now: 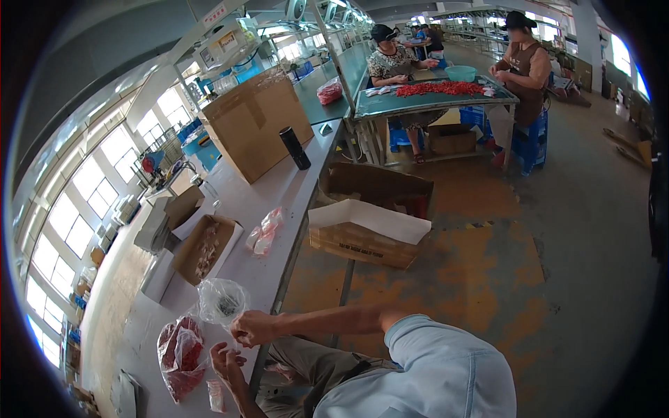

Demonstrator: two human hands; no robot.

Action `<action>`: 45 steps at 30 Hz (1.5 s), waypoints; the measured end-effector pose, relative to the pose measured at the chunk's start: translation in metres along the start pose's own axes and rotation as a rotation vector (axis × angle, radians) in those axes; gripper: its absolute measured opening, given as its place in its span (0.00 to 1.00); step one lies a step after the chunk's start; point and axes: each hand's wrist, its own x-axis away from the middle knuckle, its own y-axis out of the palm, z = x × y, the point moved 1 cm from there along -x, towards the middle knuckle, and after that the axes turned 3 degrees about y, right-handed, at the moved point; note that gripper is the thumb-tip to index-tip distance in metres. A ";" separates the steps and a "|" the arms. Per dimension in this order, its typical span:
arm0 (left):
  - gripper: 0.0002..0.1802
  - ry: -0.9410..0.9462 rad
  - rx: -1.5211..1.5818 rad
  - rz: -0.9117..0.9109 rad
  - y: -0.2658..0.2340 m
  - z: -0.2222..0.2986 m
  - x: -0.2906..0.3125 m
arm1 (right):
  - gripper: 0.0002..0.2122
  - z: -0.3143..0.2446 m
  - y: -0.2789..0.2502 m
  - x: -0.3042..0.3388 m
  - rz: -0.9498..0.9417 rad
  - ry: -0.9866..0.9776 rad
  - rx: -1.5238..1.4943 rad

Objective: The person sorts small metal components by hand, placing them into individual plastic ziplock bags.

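At the table's near edge, my right hand is closed, its fingers beside a clear plastic bag of small dark pieces. What it grips, if anything, is too small to make out. Just below it, my left hand has its fingers curled together near the fingertips of the right; anything pinched there is hidden. A clear bag of red pieces lies left of my left hand. Close to that wrist is a small packet, whitish and pink.
Farther along the pale table are pink-white packets, an open carton of small pieces, a black cylinder and a large cardboard box. An open carton stands beside the table. Two people work at a green table with red pieces.
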 end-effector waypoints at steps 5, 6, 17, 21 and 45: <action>0.08 0.282 -0.106 -0.012 0.006 -0.003 0.000 | 0.04 -0.014 -0.009 0.013 0.052 0.137 -0.179; 0.08 0.323 -0.161 -0.056 0.003 -0.006 0.002 | 0.04 -0.018 -0.011 0.016 0.076 0.141 -0.184; 0.08 0.294 -0.233 -0.101 0.002 0.002 0.007 | 0.15 -0.001 -0.006 0.015 0.065 0.134 0.025; 0.07 0.293 -0.165 -0.129 0.000 0.000 0.002 | 0.06 -0.016 -0.005 0.013 0.154 0.224 -0.058; 0.07 -0.111 0.149 -0.099 -0.045 -0.024 0.012 | 0.06 0.024 0.058 -0.018 -0.090 0.324 -0.453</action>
